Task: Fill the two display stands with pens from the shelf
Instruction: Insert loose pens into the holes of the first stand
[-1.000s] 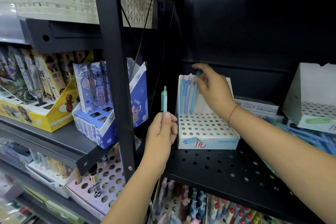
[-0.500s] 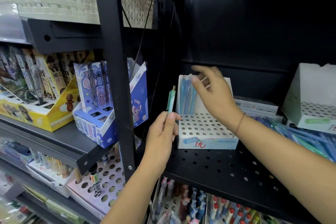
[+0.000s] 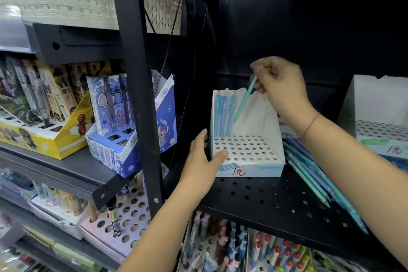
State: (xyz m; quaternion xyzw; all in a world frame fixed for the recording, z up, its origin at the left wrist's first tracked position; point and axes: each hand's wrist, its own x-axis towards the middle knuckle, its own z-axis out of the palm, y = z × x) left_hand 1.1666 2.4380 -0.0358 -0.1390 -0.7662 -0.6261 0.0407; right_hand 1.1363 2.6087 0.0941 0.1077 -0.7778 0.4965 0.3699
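A white display stand [image 3: 249, 150] with a perforated top sits on the black shelf [image 3: 265, 201]. Three blue pens [image 3: 223, 115] stand in its back row at the left. My right hand [image 3: 280, 86] pinches a teal pen [image 3: 245, 99] by its top end, tip slanting down over the stand's back row. My left hand [image 3: 203, 161] rests with straight fingers against the stand's front left corner, thumb on the top. A second white stand [image 3: 379, 126] sits at the right edge. Loose teal and blue pens [image 3: 309, 172] lie on the shelf between the stands.
A black upright post [image 3: 141, 95] stands just left of my left hand. Left of it are a blue cartoon pen box [image 3: 123, 139] and a yellow box [image 3: 44, 134]. Below the shelf, more stands hold several pens [image 3: 265, 252].
The teal pen passed from my left hand to my right, which now holds it over the stand. My left hand dropped to the stand's front left corner.
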